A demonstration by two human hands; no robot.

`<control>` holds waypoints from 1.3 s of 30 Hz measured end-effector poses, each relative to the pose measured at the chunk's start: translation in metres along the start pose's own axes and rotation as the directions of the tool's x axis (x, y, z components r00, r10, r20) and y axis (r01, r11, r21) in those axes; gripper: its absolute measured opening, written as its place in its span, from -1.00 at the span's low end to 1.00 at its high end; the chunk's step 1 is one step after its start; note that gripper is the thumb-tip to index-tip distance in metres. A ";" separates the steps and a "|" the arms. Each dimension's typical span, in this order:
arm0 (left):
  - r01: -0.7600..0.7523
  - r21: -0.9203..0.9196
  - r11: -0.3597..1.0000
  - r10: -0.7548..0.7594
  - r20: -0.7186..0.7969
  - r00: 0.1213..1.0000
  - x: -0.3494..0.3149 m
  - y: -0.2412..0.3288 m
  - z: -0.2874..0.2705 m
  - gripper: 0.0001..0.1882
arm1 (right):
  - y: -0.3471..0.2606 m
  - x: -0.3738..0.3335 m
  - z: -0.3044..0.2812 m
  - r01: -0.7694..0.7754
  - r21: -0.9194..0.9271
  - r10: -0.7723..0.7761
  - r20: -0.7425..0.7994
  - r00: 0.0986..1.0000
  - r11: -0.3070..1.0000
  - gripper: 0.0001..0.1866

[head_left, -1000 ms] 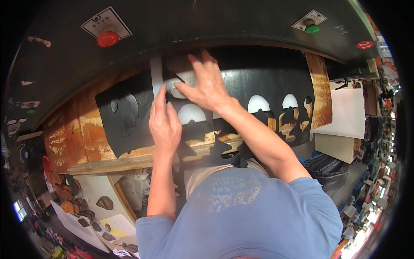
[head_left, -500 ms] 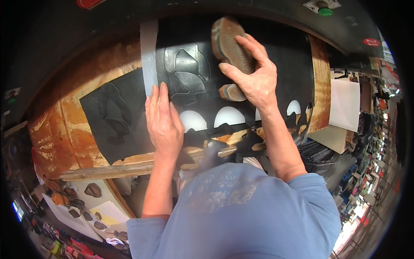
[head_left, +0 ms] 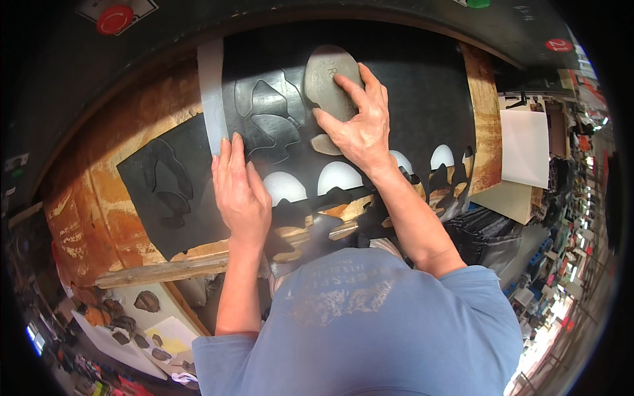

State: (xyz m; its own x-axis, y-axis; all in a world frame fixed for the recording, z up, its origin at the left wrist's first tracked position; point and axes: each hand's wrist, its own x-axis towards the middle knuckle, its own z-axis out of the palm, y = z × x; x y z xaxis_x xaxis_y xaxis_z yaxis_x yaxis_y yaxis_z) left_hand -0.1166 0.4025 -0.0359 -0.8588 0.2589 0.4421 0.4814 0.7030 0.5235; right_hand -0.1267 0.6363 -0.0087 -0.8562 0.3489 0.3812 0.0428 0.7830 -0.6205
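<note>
My right hand (head_left: 363,129) grips a thick grey-brown cutting die (head_left: 322,72), rounded like a shoe part, with thumb and fingers at its edges. The die lies on a black sheet (head_left: 416,99), just right of several shapes outlined in the material (head_left: 267,99). A smaller block-like die (head_left: 323,144) sits below the large one, partly under my right hand. My left hand (head_left: 241,201) rests flat with fingers stretched, its tips at the lower end of a pale grey strip (head_left: 212,92) along the sheet's left side.
A second black piece (head_left: 148,191) with outlined shapes lies left on a worn wooden board (head_left: 86,198). White rounded patches (head_left: 340,178) show along the sheet's ragged near edge. A dark machine beam with a red button (head_left: 114,20) spans overhead. Loose pieces (head_left: 146,301) lie on a lower-left table.
The large die, tilted and raised before, now lies flatter with its top face showing, slightly left and lower in view. The view has shifted a little; my left hand stays on the sheet.
</note>
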 end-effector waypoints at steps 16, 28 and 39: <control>0.029 -0.442 0.897 0.017 0.098 0.995 -0.047 0.045 -0.054 -0.87 | 0.014 -0.005 -0.069 0.011 0.187 0.010 -0.110 0.994 0.982 -0.45; -0.237 -0.216 0.947 0.256 0.065 0.965 -0.090 0.058 -0.010 -0.89 | 0.048 0.055 -0.195 0.171 0.186 -0.067 -0.464 0.883 0.968 -0.72; -0.154 -0.190 0.970 0.158 0.009 0.987 -0.084 0.073 -0.011 -0.90 | 0.092 -0.101 -0.126 -0.130 0.307 0.177 -0.129 0.976 0.943 -0.73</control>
State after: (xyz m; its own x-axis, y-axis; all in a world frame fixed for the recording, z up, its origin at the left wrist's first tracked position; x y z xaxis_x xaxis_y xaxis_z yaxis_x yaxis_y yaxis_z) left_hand -0.0071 0.4248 -0.0266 -0.7732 0.3727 0.5130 0.6322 0.5156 0.5783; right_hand 0.0288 0.7384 -0.0182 -0.7611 0.5456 0.3508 -0.0060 0.5348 -0.8450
